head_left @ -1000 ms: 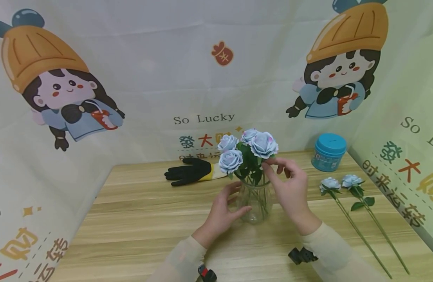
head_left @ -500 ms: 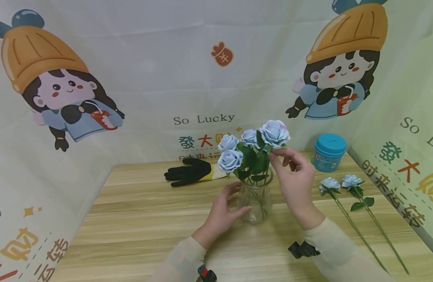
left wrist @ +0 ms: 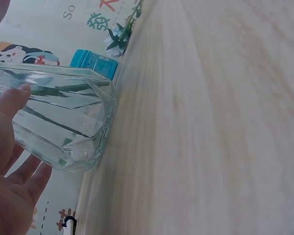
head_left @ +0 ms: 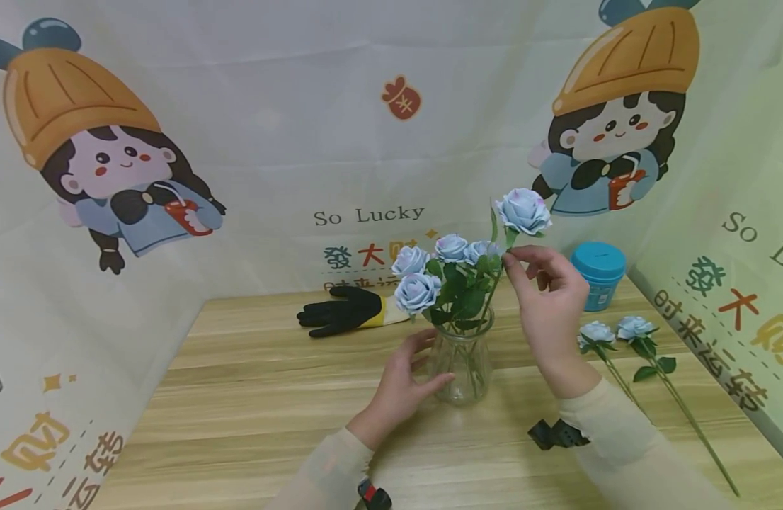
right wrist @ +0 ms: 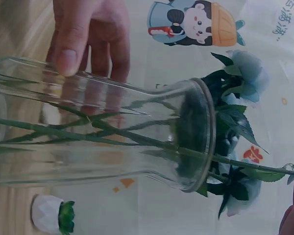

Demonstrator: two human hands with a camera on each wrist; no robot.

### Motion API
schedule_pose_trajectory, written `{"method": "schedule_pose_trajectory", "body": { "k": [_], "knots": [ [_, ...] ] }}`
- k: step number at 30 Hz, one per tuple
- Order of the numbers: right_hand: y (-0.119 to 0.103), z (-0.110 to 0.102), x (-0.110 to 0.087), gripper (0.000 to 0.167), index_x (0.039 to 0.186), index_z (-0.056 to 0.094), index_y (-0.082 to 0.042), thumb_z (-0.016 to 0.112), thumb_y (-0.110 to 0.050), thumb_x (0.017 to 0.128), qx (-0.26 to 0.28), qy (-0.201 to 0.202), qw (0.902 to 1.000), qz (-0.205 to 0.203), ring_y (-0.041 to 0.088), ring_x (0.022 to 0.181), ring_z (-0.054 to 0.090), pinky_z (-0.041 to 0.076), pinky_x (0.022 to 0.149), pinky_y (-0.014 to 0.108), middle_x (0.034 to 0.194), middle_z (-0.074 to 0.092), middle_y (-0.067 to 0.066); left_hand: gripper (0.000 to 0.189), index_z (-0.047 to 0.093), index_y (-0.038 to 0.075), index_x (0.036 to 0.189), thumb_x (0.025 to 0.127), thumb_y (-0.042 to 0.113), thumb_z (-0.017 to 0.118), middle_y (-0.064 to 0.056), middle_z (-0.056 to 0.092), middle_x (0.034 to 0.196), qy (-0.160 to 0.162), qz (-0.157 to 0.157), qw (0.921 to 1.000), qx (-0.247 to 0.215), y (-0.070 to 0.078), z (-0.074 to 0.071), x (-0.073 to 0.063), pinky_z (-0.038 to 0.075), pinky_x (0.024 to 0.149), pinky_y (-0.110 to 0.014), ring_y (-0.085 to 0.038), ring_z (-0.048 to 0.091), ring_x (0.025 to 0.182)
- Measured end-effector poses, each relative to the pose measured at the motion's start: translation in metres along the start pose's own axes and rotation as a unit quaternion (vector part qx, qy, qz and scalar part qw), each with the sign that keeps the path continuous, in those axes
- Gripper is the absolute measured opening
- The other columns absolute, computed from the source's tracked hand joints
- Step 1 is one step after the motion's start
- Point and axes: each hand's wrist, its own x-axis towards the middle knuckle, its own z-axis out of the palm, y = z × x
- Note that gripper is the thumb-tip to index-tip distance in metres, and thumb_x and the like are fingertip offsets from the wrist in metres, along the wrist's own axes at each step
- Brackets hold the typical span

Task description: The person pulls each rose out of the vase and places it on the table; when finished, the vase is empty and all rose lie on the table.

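Note:
A clear glass vase [head_left: 460,372] stands upright on the table, with several pale blue roses [head_left: 418,291] in it. My left hand [head_left: 398,388] holds its lower body, thumb in front and fingers [left wrist: 27,174] behind. My right hand [head_left: 553,312] pinches another blue rose [head_left: 523,211] just below its bloom, above and right of the others. In the right wrist view that rose's green stem [right wrist: 196,155] runs down through the vase's mouth into the glass. Only the fingertips of my right hand show there, at the edge.
Two loose blue roses [head_left: 635,327] lie on the right of the wooden table [head_left: 258,411]. A blue lidded tub [head_left: 597,276] stands behind them. A black and yellow glove [head_left: 343,310] lies at the back. A small white potted succulent [right wrist: 49,214] shows in the right wrist view.
My right hand has risen and moved right, drawing the pinched rose up from among the other blooms. The left hand and the vase have stayed in place.

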Motion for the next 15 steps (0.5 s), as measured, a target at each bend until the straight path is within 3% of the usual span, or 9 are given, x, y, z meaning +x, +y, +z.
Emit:
{"method": "schedule_pose_trajectory", "body": {
  "k": [7, 15],
  "knots": [
    [-0.009, -0.007, 0.015, 0.014, 0.1, 0.077, 0.004, 0.077, -0.008, 0.093, 0.01, 0.015, 0.9995, -0.026, 0.009, 0.067, 0.044, 0.03, 0.059, 0.024, 0.08, 0.065, -0.016, 0.074, 0.047, 0.008, 0.149, 0.086, 0.015, 0.085, -0.012, 0.053, 0.151, -0.001, 0.001, 1.0, 0.002, -0.001, 0.0, -0.001, 0.053, 0.109, -0.04, -0.032, 0.055, 0.138],
    [-0.02, -0.018, 0.035, 0.015, 0.101, 0.076, 0.004, 0.078, -0.007, 0.091, 0.034, 0.053, 0.998, -0.003, 0.006, 0.068, 0.05, 0.032, 0.061, 0.02, 0.084, 0.07, -0.013, 0.073, 0.048, 0.009, 0.149, 0.086, 0.017, 0.085, -0.012, 0.054, 0.15, 0.002, 0.002, 1.0, -0.001, -0.001, 0.0, 0.0, 0.053, 0.109, -0.041, -0.033, 0.055, 0.138]
  ]
}}
